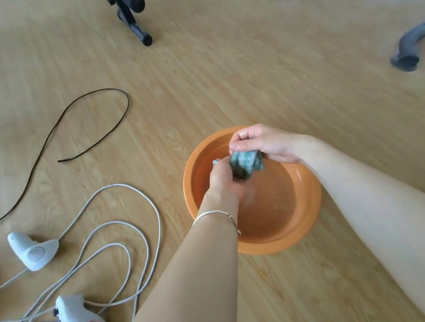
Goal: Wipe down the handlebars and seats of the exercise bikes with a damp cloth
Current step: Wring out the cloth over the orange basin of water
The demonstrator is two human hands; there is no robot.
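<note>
Both hands, left hand and right hand, clench the wet cloth, seemingly twisting it, fingers inside the basin rim; bare floor beyond.

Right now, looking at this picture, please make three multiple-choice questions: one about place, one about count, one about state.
1. Where is the green cloth?
A. above the orange basin
B. on the floor beside the black cord
C. draped on a bike frame

2. How many white handheld controllers lie on the floor?
A. one
B. two
C. four

3. How is the cloth held?
A. spread flat
B. bunched between both hands
C. hanging from one finger

Answers:
1 A, it sits over the basin's inside.
2 B, one controller and another.
3 B, the left hand and right hand grip it together.
</note>
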